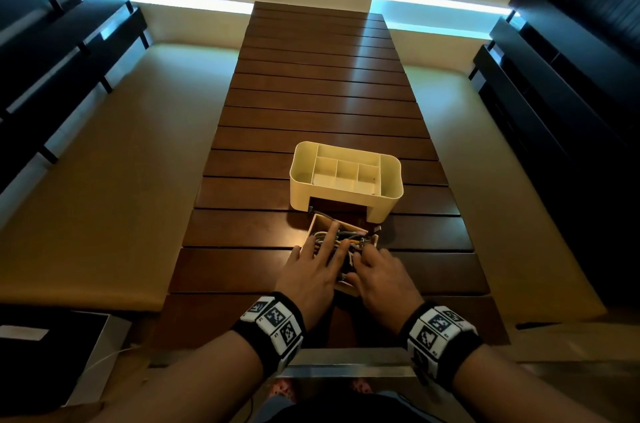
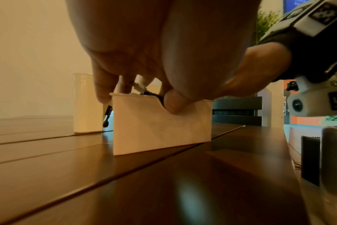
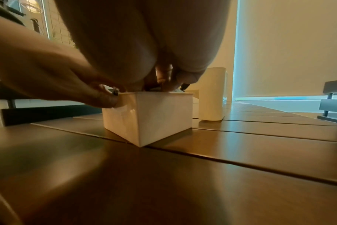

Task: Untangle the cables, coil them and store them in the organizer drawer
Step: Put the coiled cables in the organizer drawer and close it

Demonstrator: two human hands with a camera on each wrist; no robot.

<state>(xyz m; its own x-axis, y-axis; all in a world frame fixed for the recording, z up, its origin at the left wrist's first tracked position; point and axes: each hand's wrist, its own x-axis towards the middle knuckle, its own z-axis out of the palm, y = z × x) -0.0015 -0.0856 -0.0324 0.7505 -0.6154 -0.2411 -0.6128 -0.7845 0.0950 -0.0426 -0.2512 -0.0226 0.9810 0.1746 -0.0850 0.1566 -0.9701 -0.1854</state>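
The left hand [image 1: 313, 272] lies flat, its straight, spread fingers [image 1: 331, 232] pressing down on the cables [image 1: 349, 238] bundled under them in the drawer [image 1: 320, 222]; from the left wrist view its thumb [image 2: 173, 103] rests in the notch of the drawer's front wall [image 2: 160, 126]. Beside it the right hand [image 1: 379, 275] reaches over the drawer's near right edge, fingers bent down into the cables; whether they actually pinch one cannot be told. In the right wrist view those fingertips [image 3: 164, 82] dip behind the drawer's rim [image 3: 156, 93]. The drawer stands pulled out, skewed, on the slatted wooden table [image 1: 263, 232], a dark cable end trailing over its far edge. Just beyond the fingers sits the cream organizer [image 1: 346, 176], its drawer slot open toward the hands. Both wrists wear marker bands [image 1: 273, 322].
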